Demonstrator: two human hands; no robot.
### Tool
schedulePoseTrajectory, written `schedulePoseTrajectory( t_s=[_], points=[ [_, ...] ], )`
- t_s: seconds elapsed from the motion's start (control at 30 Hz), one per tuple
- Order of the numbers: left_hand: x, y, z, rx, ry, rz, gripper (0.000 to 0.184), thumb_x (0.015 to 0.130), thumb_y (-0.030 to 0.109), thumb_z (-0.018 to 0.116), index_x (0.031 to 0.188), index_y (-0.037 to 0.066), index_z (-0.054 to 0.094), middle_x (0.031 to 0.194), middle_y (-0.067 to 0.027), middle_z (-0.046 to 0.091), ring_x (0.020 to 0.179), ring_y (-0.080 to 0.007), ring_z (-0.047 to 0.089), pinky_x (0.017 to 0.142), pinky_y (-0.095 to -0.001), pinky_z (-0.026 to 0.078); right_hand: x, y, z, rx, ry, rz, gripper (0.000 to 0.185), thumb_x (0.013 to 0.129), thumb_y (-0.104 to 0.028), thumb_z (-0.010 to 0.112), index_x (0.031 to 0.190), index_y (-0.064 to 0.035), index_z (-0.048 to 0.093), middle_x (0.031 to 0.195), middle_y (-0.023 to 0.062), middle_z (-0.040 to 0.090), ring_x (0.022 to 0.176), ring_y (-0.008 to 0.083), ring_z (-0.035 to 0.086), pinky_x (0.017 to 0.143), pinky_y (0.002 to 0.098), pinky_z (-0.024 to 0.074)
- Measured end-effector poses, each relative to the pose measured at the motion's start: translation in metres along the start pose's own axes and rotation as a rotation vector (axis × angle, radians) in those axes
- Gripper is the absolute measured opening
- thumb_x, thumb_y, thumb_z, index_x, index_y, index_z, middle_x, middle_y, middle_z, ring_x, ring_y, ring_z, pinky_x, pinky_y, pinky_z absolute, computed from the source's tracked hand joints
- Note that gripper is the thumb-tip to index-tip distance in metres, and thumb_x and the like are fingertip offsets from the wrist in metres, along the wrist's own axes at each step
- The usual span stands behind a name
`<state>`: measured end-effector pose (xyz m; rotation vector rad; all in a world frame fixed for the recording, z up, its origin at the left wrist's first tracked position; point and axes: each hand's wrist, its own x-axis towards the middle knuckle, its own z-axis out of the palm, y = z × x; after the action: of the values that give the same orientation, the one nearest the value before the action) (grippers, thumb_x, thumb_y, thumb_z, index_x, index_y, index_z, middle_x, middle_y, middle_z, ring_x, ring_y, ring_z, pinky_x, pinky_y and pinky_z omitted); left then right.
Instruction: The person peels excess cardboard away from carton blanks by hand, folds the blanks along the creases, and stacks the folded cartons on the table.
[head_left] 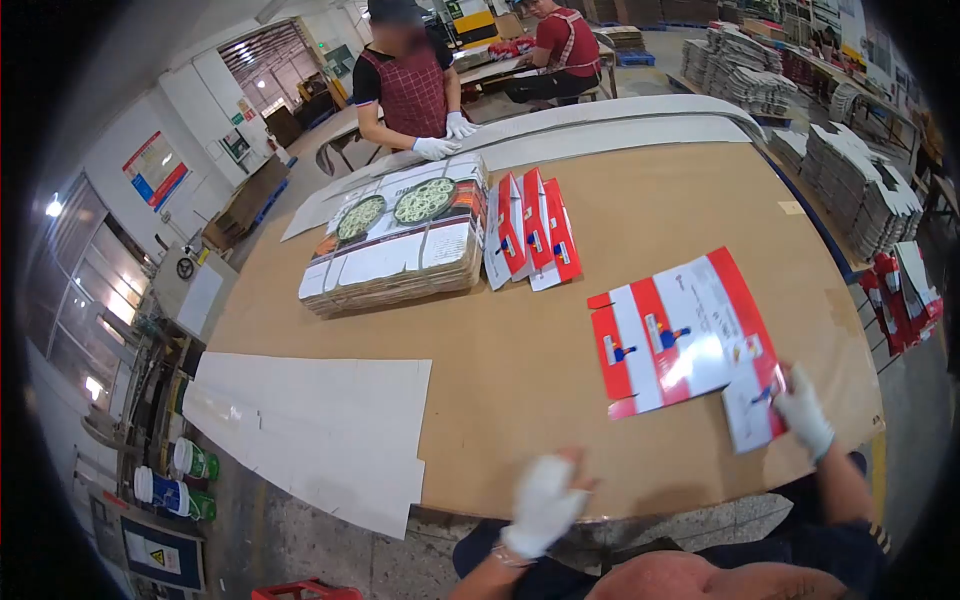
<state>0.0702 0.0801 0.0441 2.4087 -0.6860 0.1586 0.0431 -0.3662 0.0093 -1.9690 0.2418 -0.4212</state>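
Though left fingers (573, 468) indistinct, carton (690, 335) edge in a pinch of right fingers (789, 388)

The brown table (500, 410) bears strapped cardboard (400, 245), red-white cartons (690, 325) and pale sheets (310, 430)

Apparently red-and-white striped cardboard (690, 335)

Left hand (548, 500) smeared by motion, its finger positions unclear. Fine print on the flat red-and-white carton (690, 330) is too small to read, partly washed out by glare. The bottom edge cuts off a red object (305, 590); the top edge crops a co-worker's cap (392, 8).
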Motion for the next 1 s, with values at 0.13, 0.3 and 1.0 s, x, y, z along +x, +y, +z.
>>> schedulePoseTrajectory(
  t_s=[0.13, 0.3, 1.0],
  points=[
    [-0.071, -0.111, -0.096, 0.497, 0.178, -0.218, 0.073, 0.075, 0.037, 0.083, 0.13, -0.003, 0.055, 0.126, -0.028, 0.057, 0.118, -0.0459, 0.052, 0.101, -0.0532, 0.042, 0.147, -0.032, -0.001, -0.241, -0.226, 0.139, 0.039, 0.084, -0.006, 0.058, 0.122, 0.004, 0.057, 0.082, 0.0033, 0.064, 0.068, 0.0134, 0.06, 0.061, 0.0322, 0.0515],
    [-0.126, -0.128, -0.131, 0.703, -0.294, -0.876, 0.101, 0.07, 0.041, 0.083, 0.149, 0.0, 0.035, 0.153, -0.0312, 0.029, 0.142, -0.0492, 0.028, 0.109, -0.0566, 0.035, 0.343, 0.016, 0.163, -0.392, -0.174, -0.065, 0.033, 0.084, -0.013, 0.059, 0.111, 0.005, 0.064, 0.093, 0.0215, 0.072, 0.083, 0.0285, 0.071, 0.072, 0.0415, 0.0555],
    [-0.104, -0.054, -0.181, 0.843, 0.441, -0.093, 0.009, 0.08, 0.005, 0.065, 0.088, 0.01, 0.066, 0.081, -0.0092, 0.065, 0.074, -0.0281, 0.063, 0.062, -0.0404, 0.05, 0.066, -0.006, 0.012, 1.046, -0.626, 0.469, 0.027, 0.1, -0.036, 0.055, 0.11, -0.0107, 0.059, 0.092, 0.0098, 0.06, 0.086, 0.026, 0.063, 0.076, 0.0441, 0.0561]
  ],
)
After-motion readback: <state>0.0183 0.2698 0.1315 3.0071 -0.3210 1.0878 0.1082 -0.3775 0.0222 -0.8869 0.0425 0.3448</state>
